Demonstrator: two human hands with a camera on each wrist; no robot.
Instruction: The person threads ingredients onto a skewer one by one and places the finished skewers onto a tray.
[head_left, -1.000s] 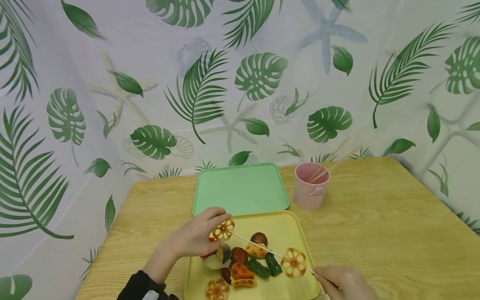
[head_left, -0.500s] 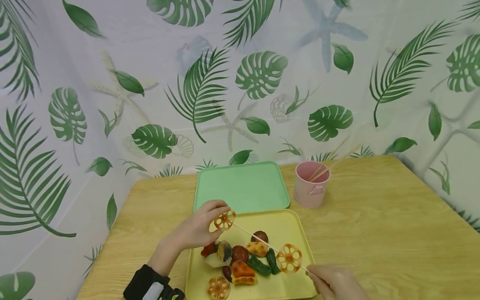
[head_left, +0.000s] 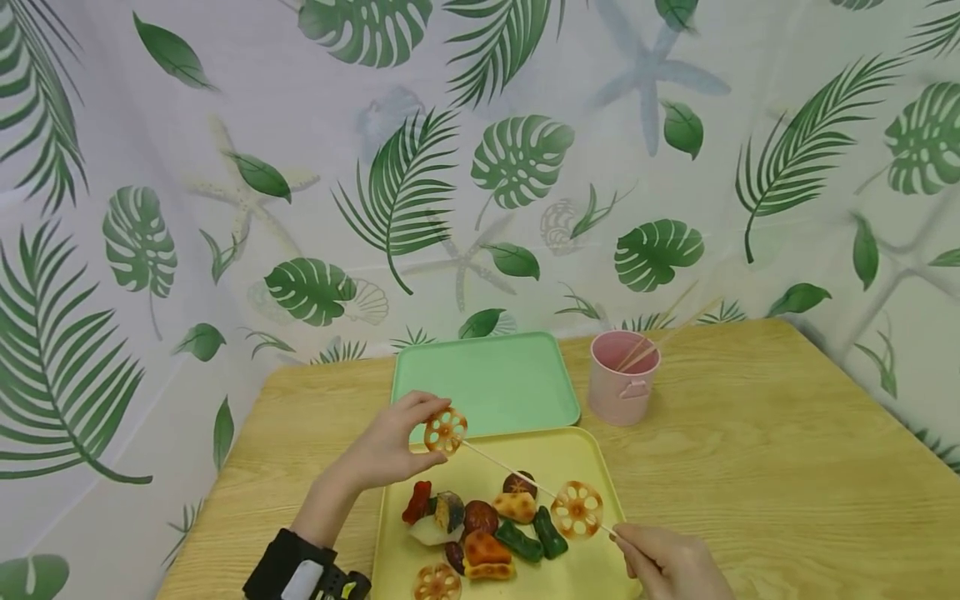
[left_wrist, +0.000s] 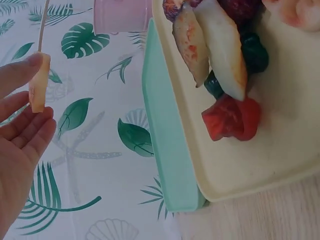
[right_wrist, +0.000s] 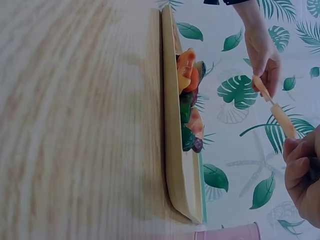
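A lotus root slice (head_left: pixel 446 431) sits at the far end of a thin wooden skewer (head_left: pixel 504 466), its edge pinched between the thumb and fingers of my left hand (head_left: pixel 386 450). In the left wrist view this slice (left_wrist: pixel 39 85) appears edge-on. My right hand (head_left: pixel 675 560) grips the skewer's near end. Close to those fingers, a second lotus root slice (head_left: pixel 577 510) is threaded on the stick. Beneath, a yellow tray (head_left: pixel 555 446) bears several toy foods, among them green peppers (head_left: pixel 519 541), a red pepper piece (left_wrist: pixel 232 119), and another lotus root slice (head_left: pixel 437 582).
Behind the yellow tray lies a green tray (head_left: pixel 487 379). A pink bucket (head_left: pixel 619 392) with thin sticks (head_left: pixel 663 337) in it stands to its right. The wooden table (head_left: pixel 787 450) ends at a leaf-patterned cloth (head_left: pixel 570 167).
My left hand has risen slightly with its lotus slice, uncovering the red piece on the tray. The right hand has shifted a little left and up, carrying the skewer.
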